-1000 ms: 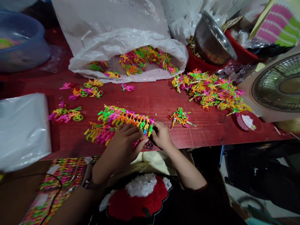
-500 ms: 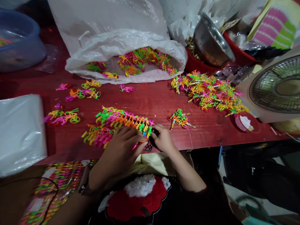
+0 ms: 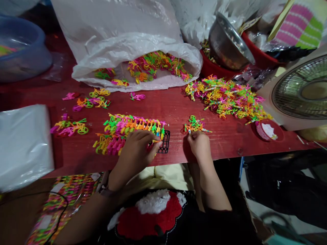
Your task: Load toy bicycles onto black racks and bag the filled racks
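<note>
1. The left hand (image 3: 135, 146) hides part of the black plastic grid (image 3: 165, 141) from us.
2. We cannot make out the tiny plastic piece (image 3: 189, 132) pinched by the right hand (image 3: 200, 146).
3. The desk fan (image 3: 301, 90) and blue plastic basin (image 3: 22, 51) run past our picture's edges.

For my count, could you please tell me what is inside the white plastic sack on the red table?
Tangled neon plastic bicycle-shaped pieces show at the mouth of the white plastic sack; whatever lies deeper is hidden by the folded-over plastic.
</note>
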### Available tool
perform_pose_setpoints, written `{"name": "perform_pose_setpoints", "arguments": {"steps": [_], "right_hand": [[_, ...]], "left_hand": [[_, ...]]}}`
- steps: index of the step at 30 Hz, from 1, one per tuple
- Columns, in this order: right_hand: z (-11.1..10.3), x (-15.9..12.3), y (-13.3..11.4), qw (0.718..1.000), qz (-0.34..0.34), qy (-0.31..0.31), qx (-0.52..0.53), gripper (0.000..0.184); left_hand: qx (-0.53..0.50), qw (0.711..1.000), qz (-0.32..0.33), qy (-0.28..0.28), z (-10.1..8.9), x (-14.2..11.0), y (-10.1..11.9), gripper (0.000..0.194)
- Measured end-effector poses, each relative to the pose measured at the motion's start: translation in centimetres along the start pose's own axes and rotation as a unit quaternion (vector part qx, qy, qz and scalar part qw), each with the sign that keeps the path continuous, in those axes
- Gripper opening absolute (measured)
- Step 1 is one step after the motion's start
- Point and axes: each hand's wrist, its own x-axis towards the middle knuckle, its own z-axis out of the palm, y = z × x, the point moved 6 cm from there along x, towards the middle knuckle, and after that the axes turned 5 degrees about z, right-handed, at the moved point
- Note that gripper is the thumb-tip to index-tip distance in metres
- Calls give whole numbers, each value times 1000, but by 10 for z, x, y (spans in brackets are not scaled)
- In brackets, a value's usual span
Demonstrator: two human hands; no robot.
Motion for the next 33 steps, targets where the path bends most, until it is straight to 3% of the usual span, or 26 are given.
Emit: {"name": "perform_pose_setpoints", "arguments": {"steps": [2,5,8,10,12,15,19,23,27,33], "right_hand": [[3,1,4,990,28,-34,136,11],[3,1,8,936,57,-31,345,24],[5,-6,11,877,89,7,472,34],[10,-16,8,853,91,5,514,36],[23,-31,-6,860,65,-69,501,35],[44,-55,-33,899,1,-170,404,26],[58,-72,-61,939,-119,-158,281,12],[65,-82,-71,944,-222,-145,195,21],[61,-86,-71,952,-245,-115,142,21],[56,-82,-83,960,-237,-135,58,22]], "left_hand": [[0,1000,-7,1,0,1,-2,7],[-1,1000,0,-6,-1,0,-2,9],[4,1000,9,-19,-2,0,0,14],[7,1000,6,-27,-2,0,0,16],[8,999,-1,-35,-1,1,0,18],[11,999,-7,-41,1,2,-1,20],[7,999,-8,-45,1,2,-1,20],[-1,999,-12,-53,-1,2,-1,20],[-3,998,-6,-65,-2,2,2,20],[-4,998,19,-59,-3,2,6,25]]}}
